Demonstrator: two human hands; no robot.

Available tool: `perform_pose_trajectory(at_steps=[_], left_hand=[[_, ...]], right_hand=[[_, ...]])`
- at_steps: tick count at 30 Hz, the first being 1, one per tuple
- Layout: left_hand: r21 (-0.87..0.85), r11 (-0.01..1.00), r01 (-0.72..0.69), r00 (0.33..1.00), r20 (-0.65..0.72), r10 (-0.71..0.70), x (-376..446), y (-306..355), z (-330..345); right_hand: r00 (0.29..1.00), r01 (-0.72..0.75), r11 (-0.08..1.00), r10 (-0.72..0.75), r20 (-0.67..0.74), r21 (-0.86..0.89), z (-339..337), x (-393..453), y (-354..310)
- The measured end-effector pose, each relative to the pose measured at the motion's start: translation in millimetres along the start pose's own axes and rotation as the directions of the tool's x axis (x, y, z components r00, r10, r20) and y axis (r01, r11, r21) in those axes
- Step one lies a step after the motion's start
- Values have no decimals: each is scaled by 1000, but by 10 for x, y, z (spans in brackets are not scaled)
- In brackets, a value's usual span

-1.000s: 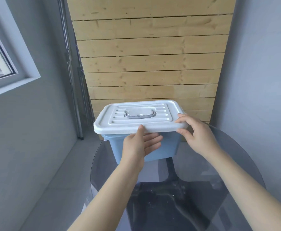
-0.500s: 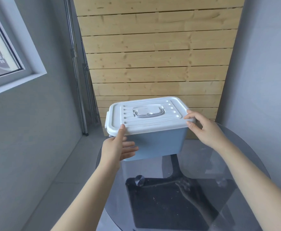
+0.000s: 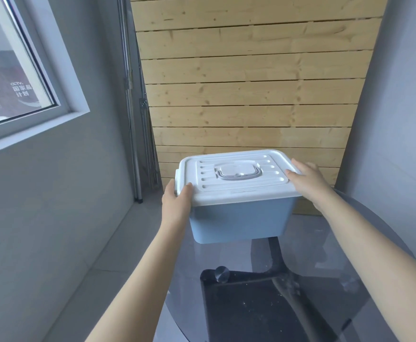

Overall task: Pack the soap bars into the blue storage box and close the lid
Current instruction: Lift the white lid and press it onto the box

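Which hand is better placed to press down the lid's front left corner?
Left: the left hand grips that corner, thumb on the white lid; the right hand holds its right edge.

Head-worn camera looks forward and down, close.

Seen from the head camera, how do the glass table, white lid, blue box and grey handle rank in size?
1. glass table, though nearest the camera.
2. white lid.
3. blue box, visible front only; close to the lid.
4. grey handle.
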State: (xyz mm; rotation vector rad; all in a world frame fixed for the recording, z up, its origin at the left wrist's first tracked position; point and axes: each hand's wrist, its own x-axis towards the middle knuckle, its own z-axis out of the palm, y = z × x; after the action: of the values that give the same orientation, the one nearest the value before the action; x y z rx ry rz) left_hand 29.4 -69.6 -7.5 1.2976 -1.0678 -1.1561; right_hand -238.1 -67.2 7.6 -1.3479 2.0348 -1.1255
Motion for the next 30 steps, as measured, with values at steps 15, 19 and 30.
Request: perform_pose_trajectory(at_steps=[15, 19, 30], left_hand=[[-132, 979, 155, 987, 65, -147, 445, -60, -110], [5, 999, -34, 997, -74, 35, 356, -90, -86], [4, 995, -101, 990, -103, 101, 317, -27, -4]], right_hand=[[920, -392, 768, 340, 197, 506, 27, 191, 79], [938, -312, 789, 343, 42, 529, 69, 199, 139], [969, -105, 874, 196, -147, 475, 68, 187, 131]])
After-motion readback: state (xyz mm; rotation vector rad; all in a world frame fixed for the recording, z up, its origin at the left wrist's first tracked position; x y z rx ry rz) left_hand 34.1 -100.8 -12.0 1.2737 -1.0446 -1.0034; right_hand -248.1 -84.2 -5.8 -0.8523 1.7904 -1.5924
